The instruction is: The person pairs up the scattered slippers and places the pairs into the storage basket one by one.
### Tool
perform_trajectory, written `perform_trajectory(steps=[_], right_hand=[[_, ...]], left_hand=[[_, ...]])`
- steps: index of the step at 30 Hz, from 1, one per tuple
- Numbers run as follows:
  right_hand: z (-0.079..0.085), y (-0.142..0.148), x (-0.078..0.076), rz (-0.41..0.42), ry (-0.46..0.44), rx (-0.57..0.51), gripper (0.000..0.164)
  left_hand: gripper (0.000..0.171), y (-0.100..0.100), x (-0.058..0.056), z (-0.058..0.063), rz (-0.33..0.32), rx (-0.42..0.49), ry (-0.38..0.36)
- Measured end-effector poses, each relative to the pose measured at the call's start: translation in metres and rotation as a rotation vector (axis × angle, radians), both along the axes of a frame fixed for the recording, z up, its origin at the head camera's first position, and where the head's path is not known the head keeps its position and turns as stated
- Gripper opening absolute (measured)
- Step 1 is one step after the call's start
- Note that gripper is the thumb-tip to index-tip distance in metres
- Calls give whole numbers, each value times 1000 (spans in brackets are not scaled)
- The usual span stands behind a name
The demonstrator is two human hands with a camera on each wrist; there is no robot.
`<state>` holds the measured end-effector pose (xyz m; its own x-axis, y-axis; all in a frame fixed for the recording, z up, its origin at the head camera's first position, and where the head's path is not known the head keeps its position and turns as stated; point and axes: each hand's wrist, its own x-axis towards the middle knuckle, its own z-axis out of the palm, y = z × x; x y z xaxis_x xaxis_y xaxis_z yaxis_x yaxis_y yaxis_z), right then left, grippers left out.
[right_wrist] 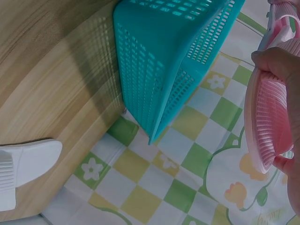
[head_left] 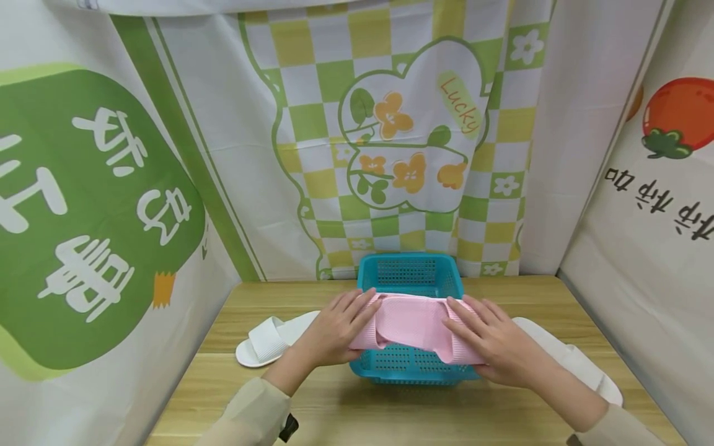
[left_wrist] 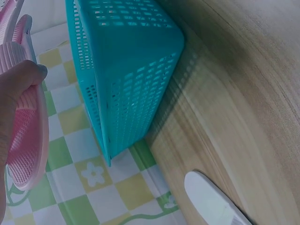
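Note:
A pair of pink slippers (head_left: 414, 321) is held up level above a blue plastic basket (head_left: 413, 376); their ribbed straps lie at opposite ends. My left hand (head_left: 338, 328) grips the left end, fingers over the strap. In the left wrist view its thumb presses against the side of a pink slipper (left_wrist: 24, 150). The right end is gripped by my right hand (head_left: 498, 339), whose thumb lies along the sole edge of a pink slipper (right_wrist: 269, 110) in the right wrist view. How far the two slippers overlap is hard to tell. Behind them, part of the basket's inside is hidden.
On the wooden table (head_left: 223, 402), one white slipper (head_left: 266, 341) lies left of the basket and another white slipper (head_left: 582, 371) lies right, partly behind my right forearm. A checkered cloth (head_left: 312, 124) hangs at the back, with printed cloth walls on both sides.

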<state>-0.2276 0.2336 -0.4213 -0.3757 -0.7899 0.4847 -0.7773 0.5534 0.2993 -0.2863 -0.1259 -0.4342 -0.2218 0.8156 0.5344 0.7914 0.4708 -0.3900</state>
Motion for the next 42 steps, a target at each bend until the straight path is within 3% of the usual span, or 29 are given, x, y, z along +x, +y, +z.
perform_trajectory(steps=[20,42], right_hand=[[-3,-10,-3,27,18,8,102],[0,-18,-7,53,45,34,103]], left_hand=[[101,12,1,-5,-39,-15,15],[100,24,3,0,-37,-56,4]])
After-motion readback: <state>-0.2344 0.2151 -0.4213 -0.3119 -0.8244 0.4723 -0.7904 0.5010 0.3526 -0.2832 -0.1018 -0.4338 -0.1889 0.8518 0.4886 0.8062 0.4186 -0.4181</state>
